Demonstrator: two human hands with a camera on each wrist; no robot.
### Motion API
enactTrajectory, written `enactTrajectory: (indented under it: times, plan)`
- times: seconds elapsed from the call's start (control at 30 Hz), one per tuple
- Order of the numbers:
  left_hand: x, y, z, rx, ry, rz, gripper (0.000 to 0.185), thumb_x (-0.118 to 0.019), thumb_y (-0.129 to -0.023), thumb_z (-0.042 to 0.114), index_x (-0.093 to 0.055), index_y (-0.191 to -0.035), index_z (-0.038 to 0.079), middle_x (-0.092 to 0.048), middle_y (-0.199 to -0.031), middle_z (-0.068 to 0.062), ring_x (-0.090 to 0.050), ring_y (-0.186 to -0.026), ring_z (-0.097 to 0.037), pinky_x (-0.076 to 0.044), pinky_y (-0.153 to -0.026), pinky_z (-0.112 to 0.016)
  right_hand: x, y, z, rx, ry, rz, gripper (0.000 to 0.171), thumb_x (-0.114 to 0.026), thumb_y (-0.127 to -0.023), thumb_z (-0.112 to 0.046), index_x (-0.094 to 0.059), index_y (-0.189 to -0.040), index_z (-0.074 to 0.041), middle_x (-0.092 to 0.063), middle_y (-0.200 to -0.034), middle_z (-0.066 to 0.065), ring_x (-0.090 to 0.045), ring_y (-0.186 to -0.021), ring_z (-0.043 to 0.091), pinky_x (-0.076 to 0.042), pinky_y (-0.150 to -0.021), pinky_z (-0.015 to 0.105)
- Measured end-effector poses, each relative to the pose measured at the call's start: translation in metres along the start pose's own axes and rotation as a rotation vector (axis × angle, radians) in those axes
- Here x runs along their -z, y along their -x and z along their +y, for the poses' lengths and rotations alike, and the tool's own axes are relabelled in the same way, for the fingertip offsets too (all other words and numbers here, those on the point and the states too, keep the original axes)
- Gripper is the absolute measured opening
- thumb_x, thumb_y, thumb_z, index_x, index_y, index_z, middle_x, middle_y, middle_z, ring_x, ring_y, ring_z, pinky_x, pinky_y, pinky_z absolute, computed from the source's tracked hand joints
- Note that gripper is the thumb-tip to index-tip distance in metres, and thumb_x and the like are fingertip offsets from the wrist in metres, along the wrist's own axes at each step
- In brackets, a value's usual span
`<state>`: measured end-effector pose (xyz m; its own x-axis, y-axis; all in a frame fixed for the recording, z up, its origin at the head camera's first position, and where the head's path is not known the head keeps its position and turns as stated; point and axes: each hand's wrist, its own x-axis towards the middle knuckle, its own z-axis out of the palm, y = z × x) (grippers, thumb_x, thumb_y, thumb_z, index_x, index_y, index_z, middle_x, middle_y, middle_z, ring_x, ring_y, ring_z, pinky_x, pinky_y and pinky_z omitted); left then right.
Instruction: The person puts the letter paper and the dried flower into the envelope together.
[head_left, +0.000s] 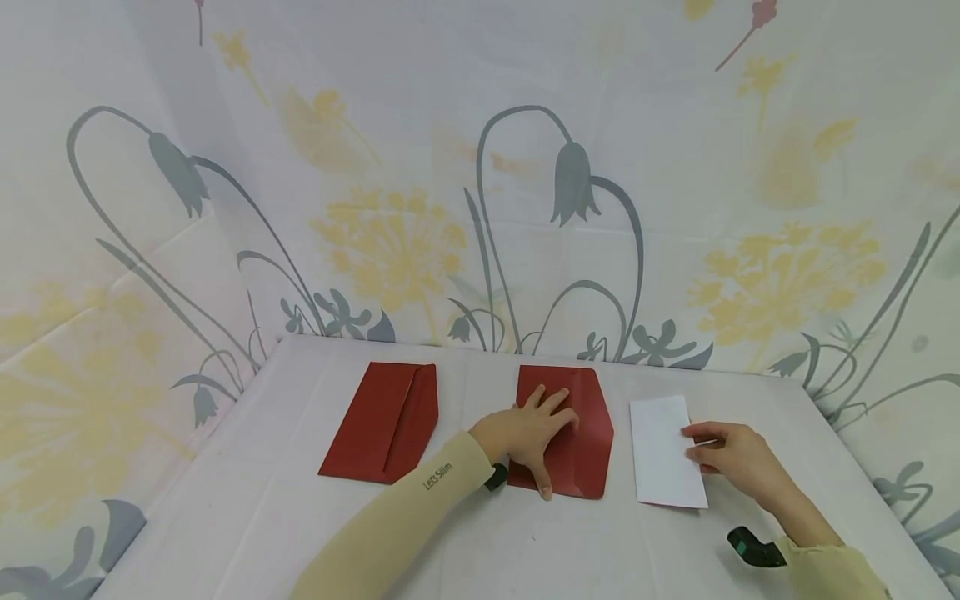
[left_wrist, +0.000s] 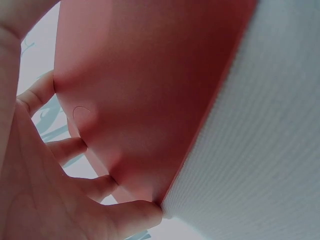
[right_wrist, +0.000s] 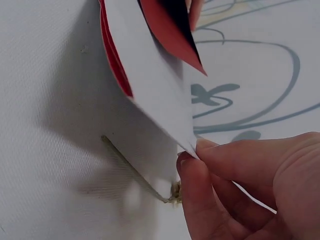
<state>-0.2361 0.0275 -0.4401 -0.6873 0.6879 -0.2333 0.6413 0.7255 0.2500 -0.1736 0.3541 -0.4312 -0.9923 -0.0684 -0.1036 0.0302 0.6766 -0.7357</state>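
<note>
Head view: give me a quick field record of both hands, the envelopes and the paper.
left hand: lies flat, fingers spread, pressing on the middle red envelope
right hand: pinches the right edge of the white sheet
white sheet: to the right of the middle envelope, its pinched edge lifted
second red envelope: lies further left, flap open, untouched
surface: white-covered table

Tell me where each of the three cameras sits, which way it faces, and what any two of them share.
Head: worn on the head, looking forward and down at the table; shows both sleeved arms, left hand flat on a red envelope, right hand pinching white paper.
Left wrist: under the left hand, looking up along the palm and fingers at the red envelope.
Right wrist: beside the right hand, facing its fingertips pinching the paper's corner.
Shared: head and right wrist both show the white paper.
</note>
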Motion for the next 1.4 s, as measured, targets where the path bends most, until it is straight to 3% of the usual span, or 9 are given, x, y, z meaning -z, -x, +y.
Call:
enactTrajectory:
  times: [0.37,0.8,1.0,1.4]
  plan:
    - [-0.004,-0.003,-0.003,-0.007,0.009,0.006,0.092,-0.091,-0.057,0.058,-0.039,-0.129,0.034,-0.006,-0.166,0.001,-0.005,-0.151,-0.037,-0.039,-0.106,-0.056,0.003,0.003,-0.005,0.034,0.011,0.057,0.037,-0.072,-0.089,-0.007,-0.063,-0.122,0.01,-0.067,-0.112,0.025,-0.069,-0.083,0.017,-0.058,-0.068,0.027]
    - [-0.004,-0.003,-0.003,-0.003,0.011,0.001,0.093,-0.092,-0.056,0.058,-0.04,-0.13,0.034,-0.006,-0.166,0.001,-0.005,-0.151,-0.037,-0.038,-0.106,-0.058,0.005,0.006,-0.017,0.058,-0.099,0.148,0.041,-0.066,-0.095,-0.008,-0.056,-0.131,0.011,-0.063,-0.12,0.028,-0.067,-0.084,0.002,-0.057,-0.071,0.024]
    - [-0.004,-0.003,-0.003,-0.001,0.008,0.007,0.093,-0.092,-0.056,0.057,-0.04,-0.13,0.035,-0.007,-0.166,0.001,-0.006,-0.15,-0.037,-0.04,-0.104,-0.057,-0.003,0.002,-0.021,0.034,-0.181,0.208,0.043,-0.067,-0.096,-0.011,-0.055,-0.132,0.01,-0.063,-0.119,0.027,-0.067,-0.082,0.002,-0.057,-0.072,0.023]
    - [-0.003,-0.003,-0.002,0.004,-0.002,0.004,0.093,-0.091,-0.056,0.058,-0.04,-0.13,0.035,-0.007,-0.166,0.001,-0.006,-0.15,-0.037,-0.039,-0.105,-0.058,-0.026,-0.001,-0.034,0.004,-0.238,0.22,0.041,-0.068,-0.095,-0.01,-0.057,-0.13,0.009,-0.065,-0.113,0.023,-0.067,-0.081,0.005,-0.057,-0.072,0.024]
